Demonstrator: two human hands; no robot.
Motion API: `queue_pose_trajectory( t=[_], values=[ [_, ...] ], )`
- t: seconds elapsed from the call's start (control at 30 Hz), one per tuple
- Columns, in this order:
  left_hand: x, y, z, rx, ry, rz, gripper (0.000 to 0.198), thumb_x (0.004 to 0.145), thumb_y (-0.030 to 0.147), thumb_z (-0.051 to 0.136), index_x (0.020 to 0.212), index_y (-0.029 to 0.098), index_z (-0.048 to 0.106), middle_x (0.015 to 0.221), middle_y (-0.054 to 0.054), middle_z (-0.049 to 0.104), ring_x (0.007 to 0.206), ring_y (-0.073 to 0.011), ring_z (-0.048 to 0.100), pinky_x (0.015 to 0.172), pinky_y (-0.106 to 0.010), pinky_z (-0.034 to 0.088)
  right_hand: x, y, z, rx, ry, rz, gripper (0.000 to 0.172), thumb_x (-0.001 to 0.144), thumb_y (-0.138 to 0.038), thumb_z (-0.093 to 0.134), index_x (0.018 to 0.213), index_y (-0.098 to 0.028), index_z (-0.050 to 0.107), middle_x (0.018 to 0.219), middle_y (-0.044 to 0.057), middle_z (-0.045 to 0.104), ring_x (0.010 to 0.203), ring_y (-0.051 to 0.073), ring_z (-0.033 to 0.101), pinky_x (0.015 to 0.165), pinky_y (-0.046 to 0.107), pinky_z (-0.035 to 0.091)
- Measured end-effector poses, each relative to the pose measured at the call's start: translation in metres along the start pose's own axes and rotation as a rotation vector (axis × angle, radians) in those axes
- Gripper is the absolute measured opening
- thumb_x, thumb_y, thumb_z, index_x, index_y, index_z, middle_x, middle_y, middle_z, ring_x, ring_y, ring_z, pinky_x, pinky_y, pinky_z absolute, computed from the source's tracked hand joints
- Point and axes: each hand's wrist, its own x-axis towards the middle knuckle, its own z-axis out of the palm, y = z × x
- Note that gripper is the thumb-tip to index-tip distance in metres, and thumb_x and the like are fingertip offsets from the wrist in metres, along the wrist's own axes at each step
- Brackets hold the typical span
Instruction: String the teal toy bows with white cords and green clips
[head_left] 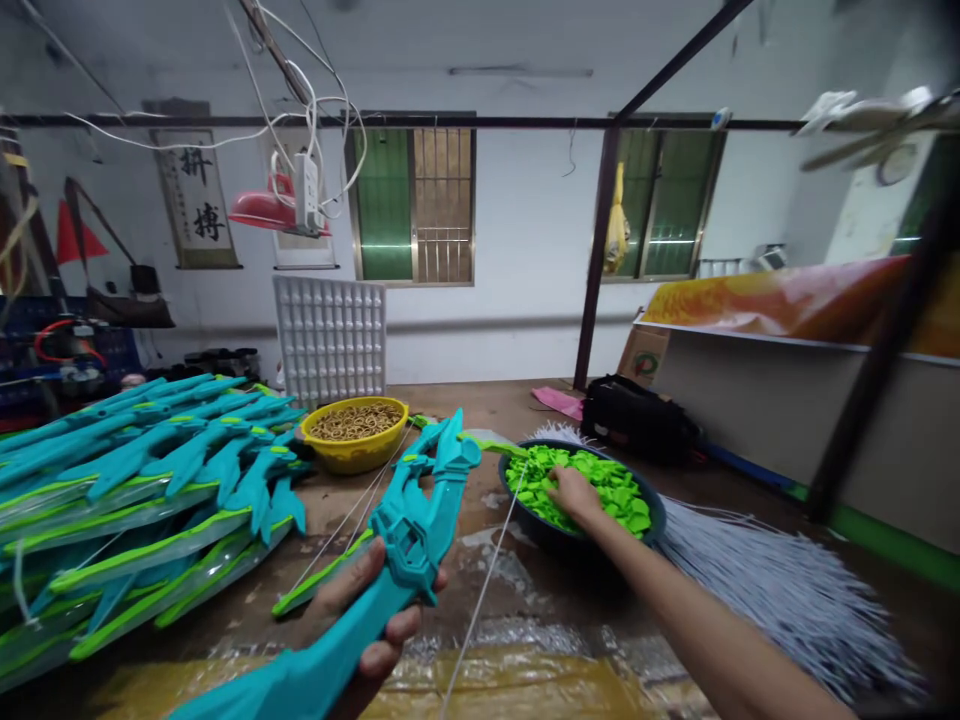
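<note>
My left hand is wrapped round the body of a teal plastic toy crossbow, which points up and away, with green limbs out to both sides and a white string hanging from it. My right hand reaches into a dark round basin of small bright green plastic parts. Its fingertips are among the parts, and what they pinch, if anything, is hidden.
Many teal and green crossbows are piled at the left. A yellow bowl of small tan rings stands behind the held one. White strings lie in a bundle at the right, below a black bag.
</note>
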Motion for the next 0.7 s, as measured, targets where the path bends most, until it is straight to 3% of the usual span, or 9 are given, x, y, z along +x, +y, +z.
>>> queue_pose_trajectory(
  t=[0.23,0.33,0.47,0.57,0.7],
  values=[
    [-0.005,-0.005,0.003,-0.007,0.08,-0.001,0.054,0.081,0.065,0.067,0.106,0.018,0.075,0.082,-0.013,0.076,0.093,-0.0401,0.075,0.072,-0.047,0.06,-0.005,0.001,0.003,0.05,0.064,0.007,0.029,0.1,-0.033,0.064,0.122,-0.016,0.062,0.126,0.01,0.061,0.111,0.024,0.063,0.094,0.045,0.055],
    [-0.007,-0.006,0.0,-0.019,0.109,0.013,0.052,0.086,0.064,0.064,0.109,0.018,0.072,0.086,-0.013,0.077,0.097,-0.0368,0.074,0.08,-0.049,0.06,-0.008,0.003,0.003,0.087,0.054,0.001,0.03,0.099,-0.033,0.064,0.123,-0.015,0.062,0.124,0.009,0.063,0.108,0.024,0.064,0.093,0.045,0.056],
    [-0.006,-0.001,-0.003,-0.035,0.129,0.051,0.041,0.095,0.048,0.062,0.123,0.018,0.064,0.114,-0.011,0.071,0.1,-0.0266,0.07,0.085,-0.047,0.059,-0.009,0.001,0.002,0.18,0.073,0.012,0.029,0.1,-0.033,0.064,0.122,-0.015,0.062,0.123,0.009,0.063,0.107,0.024,0.064,0.092,0.044,0.056],
    [-0.002,0.008,-0.001,-0.047,0.131,0.083,0.034,0.095,0.038,0.065,0.124,0.019,0.063,0.122,-0.009,0.067,0.103,-0.0266,0.067,0.084,-0.046,0.059,-0.01,-0.001,0.0,0.289,0.121,0.006,0.027,0.099,-0.033,0.064,0.12,-0.016,0.063,0.122,0.009,0.063,0.107,0.023,0.064,0.092,0.044,0.056],
    [0.007,0.018,0.0,-0.076,0.139,0.161,0.031,0.093,0.038,0.067,0.118,0.02,0.066,0.117,-0.008,0.071,0.1,-0.0289,0.07,0.077,-0.042,0.061,-0.015,-0.001,-0.01,0.491,0.235,-0.008,0.028,0.1,-0.034,0.064,0.12,-0.015,0.062,0.119,0.009,0.064,0.103,0.022,0.065,0.089,0.042,0.057]
  ],
)
